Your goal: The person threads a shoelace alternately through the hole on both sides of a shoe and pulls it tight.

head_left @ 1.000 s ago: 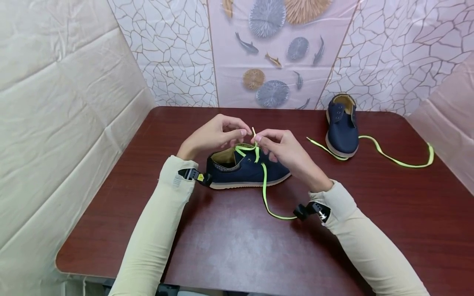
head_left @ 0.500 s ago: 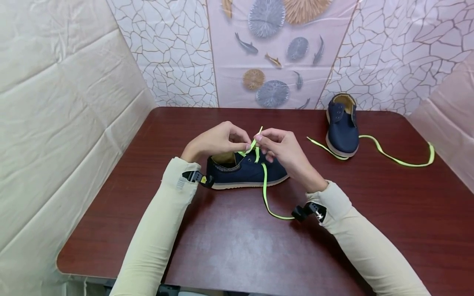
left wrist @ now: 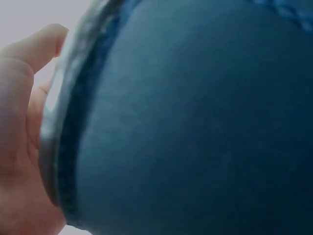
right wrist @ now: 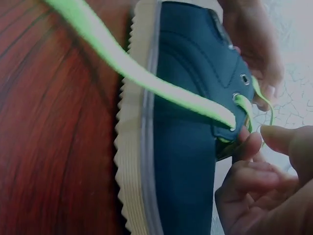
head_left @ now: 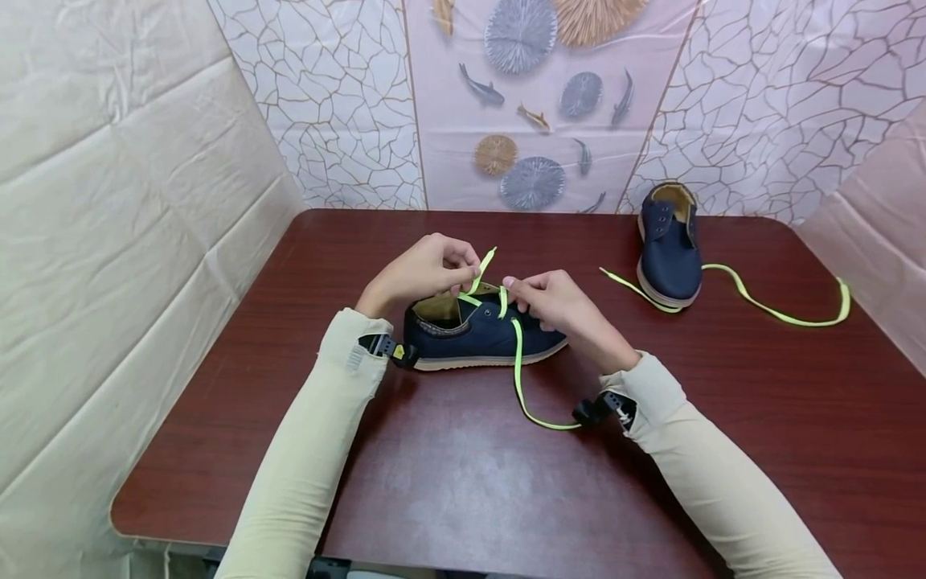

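Note:
A navy shoe (head_left: 470,342) stands side-on mid-table, toe to the right, with a neon-yellow shoelace (head_left: 518,362) through its front eyelets. Above its opening, my left hand (head_left: 423,269) pinches the lace near one end, whose tip points up past the fingers. My right hand (head_left: 560,305) is over the front of the lacing, thumb tip right beside the lace strand. In the right wrist view its thumb (right wrist: 281,139) and curled fingers lie close to the eyelet flap; whether they grip the lace I cannot tell. Blue shoe upper (left wrist: 195,122) fills most of the left wrist view.
A second navy shoe (head_left: 670,253) stands at the back right, a yellow lace (head_left: 774,314) trailing out on both sides of it. The lace's other half runs from the near shoe toward my right wrist. Patterned cloth (head_left: 347,104) hangs behind the brown table (head_left: 448,474).
The lace end has passed from my right fingers to my left, which now holds it up and leftward. My right hand has dropped slightly to the front of the lacing. Both shoes stay put.

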`<action>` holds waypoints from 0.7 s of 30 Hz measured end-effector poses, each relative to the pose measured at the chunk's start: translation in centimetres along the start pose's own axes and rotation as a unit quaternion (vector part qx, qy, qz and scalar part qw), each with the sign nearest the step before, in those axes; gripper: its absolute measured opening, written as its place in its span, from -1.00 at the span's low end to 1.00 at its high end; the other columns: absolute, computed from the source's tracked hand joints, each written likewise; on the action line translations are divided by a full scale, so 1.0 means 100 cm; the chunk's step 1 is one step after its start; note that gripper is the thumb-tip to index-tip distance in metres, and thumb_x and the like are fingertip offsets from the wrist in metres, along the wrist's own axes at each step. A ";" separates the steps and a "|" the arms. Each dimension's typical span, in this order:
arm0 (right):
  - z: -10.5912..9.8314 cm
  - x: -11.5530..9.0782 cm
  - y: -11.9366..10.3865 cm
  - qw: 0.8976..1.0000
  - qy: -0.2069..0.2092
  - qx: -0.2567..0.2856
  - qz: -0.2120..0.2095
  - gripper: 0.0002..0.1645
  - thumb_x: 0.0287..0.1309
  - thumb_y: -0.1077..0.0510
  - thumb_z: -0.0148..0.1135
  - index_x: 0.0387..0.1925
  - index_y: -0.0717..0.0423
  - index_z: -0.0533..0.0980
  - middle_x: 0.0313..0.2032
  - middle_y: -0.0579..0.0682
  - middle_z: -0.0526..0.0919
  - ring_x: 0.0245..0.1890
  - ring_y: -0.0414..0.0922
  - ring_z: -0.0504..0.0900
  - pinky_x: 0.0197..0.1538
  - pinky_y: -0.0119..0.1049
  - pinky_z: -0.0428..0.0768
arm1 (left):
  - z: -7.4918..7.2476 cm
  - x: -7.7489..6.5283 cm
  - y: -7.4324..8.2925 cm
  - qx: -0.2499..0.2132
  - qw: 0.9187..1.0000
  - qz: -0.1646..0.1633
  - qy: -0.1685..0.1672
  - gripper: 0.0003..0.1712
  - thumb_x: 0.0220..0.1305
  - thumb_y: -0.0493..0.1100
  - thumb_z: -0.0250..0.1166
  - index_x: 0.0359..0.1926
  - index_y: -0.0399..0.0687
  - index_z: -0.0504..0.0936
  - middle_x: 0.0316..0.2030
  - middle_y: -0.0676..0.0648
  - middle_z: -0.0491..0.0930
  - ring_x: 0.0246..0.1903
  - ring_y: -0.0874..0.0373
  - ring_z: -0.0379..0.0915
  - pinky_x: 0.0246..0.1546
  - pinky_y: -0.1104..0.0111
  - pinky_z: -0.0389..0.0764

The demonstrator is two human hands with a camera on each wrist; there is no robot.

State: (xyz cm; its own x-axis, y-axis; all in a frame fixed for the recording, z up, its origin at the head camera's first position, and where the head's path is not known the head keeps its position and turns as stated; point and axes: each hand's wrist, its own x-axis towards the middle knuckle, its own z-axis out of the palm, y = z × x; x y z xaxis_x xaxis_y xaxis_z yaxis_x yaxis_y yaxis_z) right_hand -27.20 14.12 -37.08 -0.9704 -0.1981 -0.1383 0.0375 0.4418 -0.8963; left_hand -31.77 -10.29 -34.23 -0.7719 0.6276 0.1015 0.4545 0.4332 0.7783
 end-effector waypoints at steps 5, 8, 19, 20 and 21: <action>0.003 0.000 -0.003 1.000 0.002 0.018 -0.015 -0.57 0.50 -0.08 0.27 -0.32 0.22 0.66 -0.59 -0.15 0.37 -0.70 -0.27 0.14 -0.56 -0.41 0.18 | -0.001 0.000 -0.001 -0.006 1.000 0.001 -0.007 -0.86 0.47 -0.24 0.23 -0.24 -0.09 0.71 -0.48 -0.09 0.66 -0.48 -0.16 0.52 -0.55 0.37 0.43; 0.005 0.000 -0.003 0.999 -0.003 0.038 -0.022 -0.59 0.51 -0.05 0.26 -0.27 0.24 0.65 -0.61 -0.16 0.32 -0.70 -0.27 0.13 -0.56 -0.41 0.17 | -0.001 0.000 -0.001 0.000 1.000 0.005 -0.017 -0.85 0.49 -0.23 0.25 -0.25 -0.09 0.71 -0.49 -0.08 0.65 -0.53 -0.07 0.50 -0.57 0.37 0.43; 0.012 -0.001 -0.001 0.995 -0.006 0.101 0.002 -0.55 0.50 -0.07 0.25 -0.47 0.14 0.54 -0.67 -0.21 0.26 -0.70 -0.28 0.07 -0.56 -0.42 0.07 | -0.002 0.000 -0.001 0.015 0.999 0.015 -0.033 -0.84 0.52 -0.20 0.24 -0.25 -0.06 0.70 -0.52 -0.05 0.63 -0.57 0.01 0.47 -0.55 0.35 0.47; 0.012 -0.001 -0.001 0.995 -0.005 0.096 0.011 -0.49 0.48 -0.11 0.25 -0.54 0.10 0.50 -0.69 -0.22 0.25 -0.71 -0.28 0.07 -0.56 -0.41 0.07 | -0.002 0.000 0.000 0.015 0.999 0.016 -0.035 -0.84 0.52 -0.20 0.24 -0.25 -0.07 0.70 -0.52 -0.05 0.63 -0.58 0.00 0.46 -0.54 0.35 0.47; 0.013 -0.001 -0.001 0.996 -0.005 0.092 0.016 -0.45 0.48 -0.14 0.26 -0.59 0.06 0.47 -0.70 -0.22 0.24 -0.72 -0.28 0.07 -0.56 -0.41 0.07 | -0.002 0.000 0.000 0.017 0.999 0.016 -0.036 -0.84 0.52 -0.21 0.24 -0.25 -0.07 0.70 -0.52 -0.05 0.63 -0.58 0.00 0.46 -0.54 0.35 0.47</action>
State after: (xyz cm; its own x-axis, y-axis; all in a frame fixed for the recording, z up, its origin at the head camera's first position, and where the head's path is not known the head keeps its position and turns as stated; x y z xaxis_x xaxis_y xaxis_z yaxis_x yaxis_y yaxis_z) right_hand -26.79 12.97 -37.51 -0.9656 -0.1951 -0.1718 0.1128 0.2810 -0.9531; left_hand -31.85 -10.39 -34.11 -0.7228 0.6864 0.0802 0.4943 0.4324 0.7541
